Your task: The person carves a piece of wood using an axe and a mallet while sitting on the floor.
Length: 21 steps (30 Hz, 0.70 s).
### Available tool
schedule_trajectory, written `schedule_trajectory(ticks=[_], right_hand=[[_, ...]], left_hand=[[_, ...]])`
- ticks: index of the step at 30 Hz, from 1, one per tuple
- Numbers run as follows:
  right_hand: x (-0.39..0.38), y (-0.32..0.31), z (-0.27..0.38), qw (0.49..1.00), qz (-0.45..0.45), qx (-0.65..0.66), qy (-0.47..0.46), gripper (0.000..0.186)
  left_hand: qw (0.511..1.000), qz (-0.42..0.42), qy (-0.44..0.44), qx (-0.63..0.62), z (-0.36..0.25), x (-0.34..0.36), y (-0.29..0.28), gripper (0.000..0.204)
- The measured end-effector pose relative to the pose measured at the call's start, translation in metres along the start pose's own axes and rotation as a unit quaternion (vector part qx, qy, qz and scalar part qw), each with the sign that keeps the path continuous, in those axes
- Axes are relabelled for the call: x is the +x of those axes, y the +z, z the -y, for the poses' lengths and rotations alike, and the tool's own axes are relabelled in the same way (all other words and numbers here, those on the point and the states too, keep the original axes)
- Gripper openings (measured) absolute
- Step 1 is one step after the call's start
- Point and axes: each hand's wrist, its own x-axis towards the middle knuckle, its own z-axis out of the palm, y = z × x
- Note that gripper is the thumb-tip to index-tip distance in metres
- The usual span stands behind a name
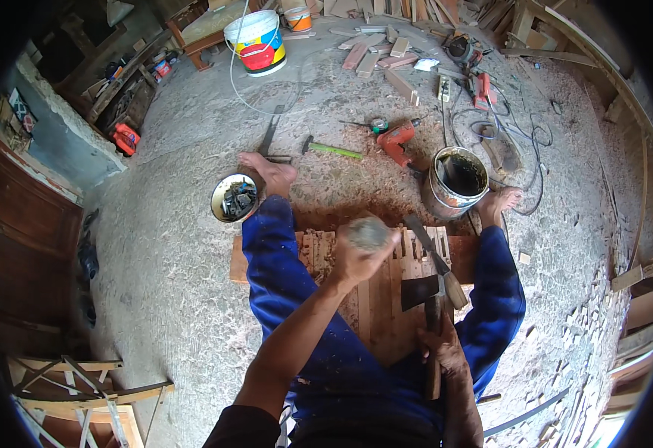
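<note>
My left hand (355, 263), smeared by motion, is closed around a round grey-green object (369, 234) whose kind I cannot make out. It is over the far end of pale wooden pieces (375, 321) lying side by side between my legs, with slots cut across them. My right hand (446, 349) grips the wooden handle of a hatchet (421, 292), its dark blade pointing left over the wood. Just beyond, a chisel (455, 290) with a wooden handle lies slanting on the slotted ends. A darker wooden beam (462, 256) runs across under them.
A tin of small dark metal pieces (235, 198) stands by my left foot, a dirty bucket (446, 200) by my right. Ahead lie a handsaw (270, 134), a green-handled hammer (332, 150), a red drill (396, 142) and cables. Farther off are a paint bucket (257, 45) and wood offcuts (367, 63).
</note>
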Motion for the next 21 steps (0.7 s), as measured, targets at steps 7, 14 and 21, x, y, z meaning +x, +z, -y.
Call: schedule_trajectory(ticks=[7, 14, 21], right_hand=[[0.005, 0.010, 0.001, 0.992, -0.016, 0.113, 0.058, 0.026], [0.017, 0.034, 0.016, 0.984, 0.013, 0.127, -0.122, 0.042], [0.001, 0.069, 0.120, 0.972, 0.036, -0.133, -0.192, 0.061]], left_hand=[[0.998, 0.013, -0.060, -0.019, 0.026, 0.013, -0.031, 0.023], [0.998, -0.026, -0.049, -0.034, 0.027, 0.011, -0.010, 0.020], [0.998, -0.062, -0.032, -0.006, 0.027, 0.008, -0.008, 0.020]])
